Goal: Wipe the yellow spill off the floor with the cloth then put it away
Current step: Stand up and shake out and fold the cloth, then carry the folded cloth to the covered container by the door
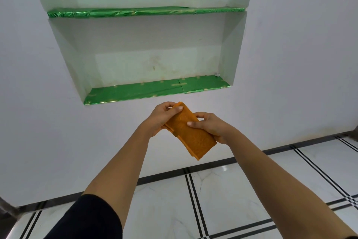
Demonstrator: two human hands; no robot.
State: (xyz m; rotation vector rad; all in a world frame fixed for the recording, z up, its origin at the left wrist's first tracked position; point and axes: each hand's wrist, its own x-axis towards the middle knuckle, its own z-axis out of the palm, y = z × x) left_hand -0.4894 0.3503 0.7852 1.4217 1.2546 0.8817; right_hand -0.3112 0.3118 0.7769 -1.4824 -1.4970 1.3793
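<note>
Both hands' grip pinching folded orange cloth [188,131], layered, patterned

The cloth [190,132] hides both palms, and the right elbow is cut off at the picture's edge.

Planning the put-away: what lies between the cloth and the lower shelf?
Head view: nothing but bare white wall. The folded cloth, held by the left hand and right hand, sits just below the green-lined lower shelf.

No readable text, label or number anywhere (the cloth [190,131] carries only an embossed pattern).
</note>
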